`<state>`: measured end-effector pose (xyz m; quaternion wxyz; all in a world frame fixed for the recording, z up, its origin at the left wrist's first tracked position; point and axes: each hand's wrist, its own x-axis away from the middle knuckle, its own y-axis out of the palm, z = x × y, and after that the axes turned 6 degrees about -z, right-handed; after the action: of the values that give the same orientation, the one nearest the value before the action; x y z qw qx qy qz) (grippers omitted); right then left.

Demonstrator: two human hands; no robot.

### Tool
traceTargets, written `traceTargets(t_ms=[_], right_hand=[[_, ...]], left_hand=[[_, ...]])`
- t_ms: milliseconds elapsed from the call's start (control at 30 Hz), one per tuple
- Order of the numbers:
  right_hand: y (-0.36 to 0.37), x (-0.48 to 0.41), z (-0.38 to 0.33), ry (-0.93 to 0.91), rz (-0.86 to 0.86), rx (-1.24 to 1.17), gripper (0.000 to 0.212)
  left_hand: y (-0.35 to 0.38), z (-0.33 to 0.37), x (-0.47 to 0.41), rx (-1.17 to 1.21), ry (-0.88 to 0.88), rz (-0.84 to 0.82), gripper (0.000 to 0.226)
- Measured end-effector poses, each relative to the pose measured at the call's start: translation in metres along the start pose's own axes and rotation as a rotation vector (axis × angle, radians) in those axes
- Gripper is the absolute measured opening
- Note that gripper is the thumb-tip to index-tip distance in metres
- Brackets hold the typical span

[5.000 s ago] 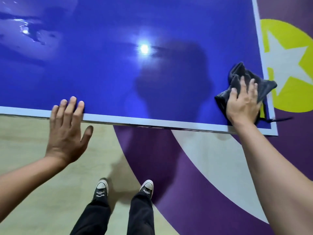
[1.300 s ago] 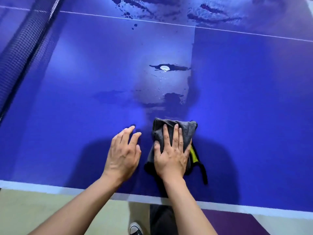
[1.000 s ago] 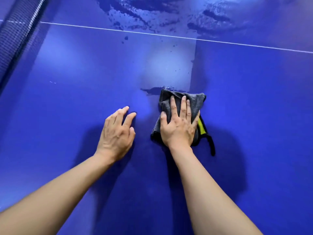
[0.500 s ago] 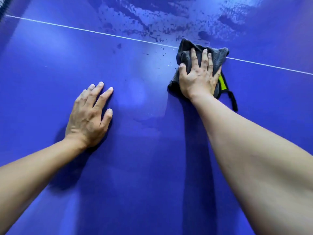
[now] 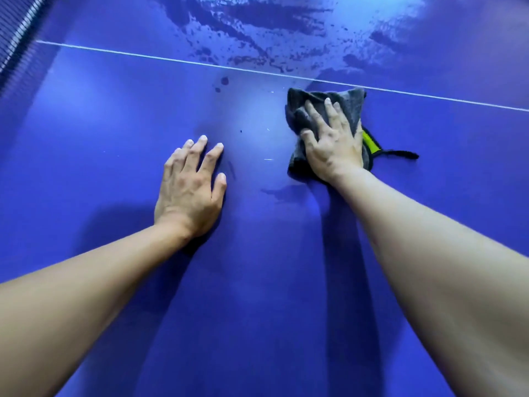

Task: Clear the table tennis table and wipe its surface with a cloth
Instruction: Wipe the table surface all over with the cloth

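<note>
By the centre line (image 5: 171, 60), we pressed the cloth (image 5: 350, 106) with our right hand (image 5: 332, 147), fingers (image 5: 332, 113) straight; left hand (image 5: 189, 193) flat on the table (image 5: 257, 310) (bracing, probably).

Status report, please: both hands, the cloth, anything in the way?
Left hand flat on the table tennis table, holding nothing. Right hand pressing the grey cloth, near the white centre line. Wet smears beyond the line; net far left.

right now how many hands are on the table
2. The left hand rests flat on the bare blue table. The right hand presses the grey cloth just short of the white line. None seem hidden.
</note>
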<state>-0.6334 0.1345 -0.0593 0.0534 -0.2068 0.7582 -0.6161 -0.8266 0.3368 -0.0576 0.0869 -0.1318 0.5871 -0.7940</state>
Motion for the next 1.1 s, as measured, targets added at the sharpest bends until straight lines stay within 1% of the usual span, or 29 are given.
traceTargets(t_ms=[100,200,267,333,433,533,700,767,867,967,1100], right_hand=[[0.019,0.051,-0.015,-0.016,0.026,-0.006,0.059],[0.032,0.098,-0.032,0.054,0.038,-0.032,0.059],[0.039,0.13,-0.043,0.094,0.039,-0.049,0.059],[0.047,0.163,-0.052,0.091,0.047,-0.049,0.06],[0.057,0.21,-0.061,0.074,0.065,-0.072,0.059],[0.068,0.252,-0.068,0.091,0.081,-0.051,0.06],[0.085,0.325,-0.083,0.079,0.093,-0.072,0.061],[0.092,0.356,-0.088,0.07,0.082,-0.077,0.063],[0.105,0.415,-0.095,0.05,0.109,-0.098,0.063],[0.116,0.464,-0.103,0.022,0.13,-0.101,0.063],[0.129,0.515,-0.113,0.015,0.128,-0.095,0.063]], left_hand=[[0.0,-0.001,0.001,0.015,0.009,0.001,0.061],[0.0,-0.001,0.006,0.07,0.019,0.011,0.052],[-0.004,-0.001,0.006,0.085,0.035,-0.011,0.049],[-0.012,-0.003,0.008,0.063,0.055,-0.05,0.049],[-0.023,-0.01,0.034,0.039,0.106,-0.048,0.046],[-0.023,-0.013,0.096,0.057,0.146,-0.034,0.047],[-0.01,-0.023,0.242,0.048,0.176,-0.122,0.061],[-0.002,-0.028,0.295,0.03,0.166,-0.147,0.061],[0.007,-0.031,0.366,0.031,0.123,-0.158,0.06],[0.01,-0.034,0.418,0.015,0.101,-0.167,0.061],[0.011,-0.037,0.457,-0.015,0.088,-0.183,0.061]])
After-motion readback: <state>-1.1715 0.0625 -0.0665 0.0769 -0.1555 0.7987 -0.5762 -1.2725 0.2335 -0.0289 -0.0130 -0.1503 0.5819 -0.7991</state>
